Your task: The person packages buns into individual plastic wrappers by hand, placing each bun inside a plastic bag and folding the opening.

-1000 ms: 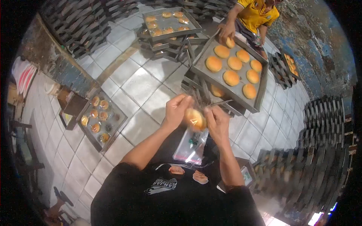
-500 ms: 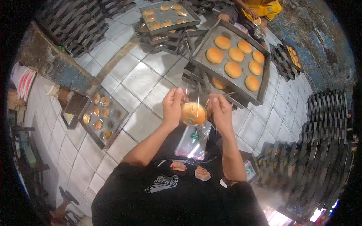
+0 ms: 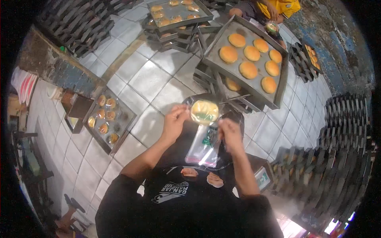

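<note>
A bun in a clear plastic bag [image 3: 204, 112] hangs over my lap, a pale side with green print facing up. My left hand [image 3: 176, 121] is closed, pinching the bag's left end between thumb and fingers. At the bag's other end, my right hand [image 3: 231, 133] is closed on the plastic, slightly blurred by motion. Beneath them a stack of clear plastic bags [image 3: 201, 148] with a green label lies on my lap.
Ahead right, a metal tray of round buns [image 3: 248, 59] tops stacked trays. A tray of bagged buns [image 3: 109, 119] is on the tiled floor [image 3: 154, 81] at left, another tray [image 3: 178, 14] farther ahead. A person in yellow [image 3: 283, 8] holds a wrapped bun [image 3: 272, 27].
The bagged bun has turned from its browned top to its pale side and risen slightly in view. My right hand has moved lower. The other person's bun is now lower.
</note>
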The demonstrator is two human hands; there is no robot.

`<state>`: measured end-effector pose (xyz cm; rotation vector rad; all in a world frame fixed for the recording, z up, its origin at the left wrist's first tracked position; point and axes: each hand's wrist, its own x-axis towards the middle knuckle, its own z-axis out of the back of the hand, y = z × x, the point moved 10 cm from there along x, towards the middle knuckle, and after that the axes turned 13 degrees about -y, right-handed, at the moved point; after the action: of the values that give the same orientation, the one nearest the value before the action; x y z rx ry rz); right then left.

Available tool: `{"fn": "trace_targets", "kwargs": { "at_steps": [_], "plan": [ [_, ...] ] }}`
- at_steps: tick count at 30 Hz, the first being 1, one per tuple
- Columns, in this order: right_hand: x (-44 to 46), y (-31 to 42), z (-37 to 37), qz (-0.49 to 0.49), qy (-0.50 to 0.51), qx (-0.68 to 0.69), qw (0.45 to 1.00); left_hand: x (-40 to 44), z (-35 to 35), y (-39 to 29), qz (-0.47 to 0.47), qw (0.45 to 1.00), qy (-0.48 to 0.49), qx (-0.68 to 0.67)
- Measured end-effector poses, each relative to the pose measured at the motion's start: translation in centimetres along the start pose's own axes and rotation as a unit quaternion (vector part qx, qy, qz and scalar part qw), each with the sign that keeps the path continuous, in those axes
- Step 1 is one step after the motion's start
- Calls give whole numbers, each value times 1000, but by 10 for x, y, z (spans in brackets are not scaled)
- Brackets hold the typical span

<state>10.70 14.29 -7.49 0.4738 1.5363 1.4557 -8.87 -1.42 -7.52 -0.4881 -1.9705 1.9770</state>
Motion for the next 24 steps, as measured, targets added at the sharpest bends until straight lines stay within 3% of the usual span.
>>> {"fn": "trace_targets", "kwargs": {
  "at_steps": [1, 2, 4, 8, 10, 11, 12, 13, 14, 15, 17, 19, 20, 21, 22, 23, 24],
  "plan": [
    [-10, -23, -8, -40, 25, 34, 998, -7, 1, 44, 136, 990, 21, -27],
    [-17, -29, -14, -37, 42, 67, 996, -6, 1, 43, 140, 990, 20, -25],
    [-27, -25, -5, -14, -48, 76, 996, -5, -7, 41, 188, 976, 39, -98],
    [-33, 39, -3, -5, -72, 202, 977, 3, -51, -19, 93, 983, 95, -129],
    [-30, 82, 13, 208, -113, 35, 971, 7, -53, -50, 14, 992, 34, -123],
    [-26, 89, 15, 207, -111, 35, 971, 7, -59, -38, 120, 974, 43, -185],
    [-38, 124, 10, 359, -115, -100, 921, 5, -55, -40, 120, 975, 40, -185],
    [-57, 154, -3, 498, -114, -228, 829, -4, -63, -37, 207, 922, 73, -320],
    [-67, 166, -22, 534, -25, -258, 805, -14, -72, -39, 287, 841, 103, -447],
    [-67, 161, -29, 511, 18, -225, 830, -26, -73, -42, 329, 826, 149, -433],
    [-72, 143, -44, 484, 67, -192, 851, -38, -62, -37, 337, 829, 150, -419],
    [-36, 89, -17, 242, -54, 8, 969, -49, -52, -48, 305, 857, 200, -365],
    [-39, 83, -14, 242, -49, 6, 969, -50, -46, -46, 303, 857, 195, -368],
    [-40, 51, -29, 91, 72, 56, 992, -43, -37, -61, 175, 912, 212, -305],
    [-49, 24, -45, -65, 188, 105, 974, -39, -30, -79, 43, 945, 225, -233],
    [-42, 22, -42, -65, 189, 104, 974, -29, -17, -76, 86, 951, 197, -222],
    [-50, 14, -57, -71, 316, 8, 946, -15, -4, -71, 114, 949, 136, -262]
  ]
}}
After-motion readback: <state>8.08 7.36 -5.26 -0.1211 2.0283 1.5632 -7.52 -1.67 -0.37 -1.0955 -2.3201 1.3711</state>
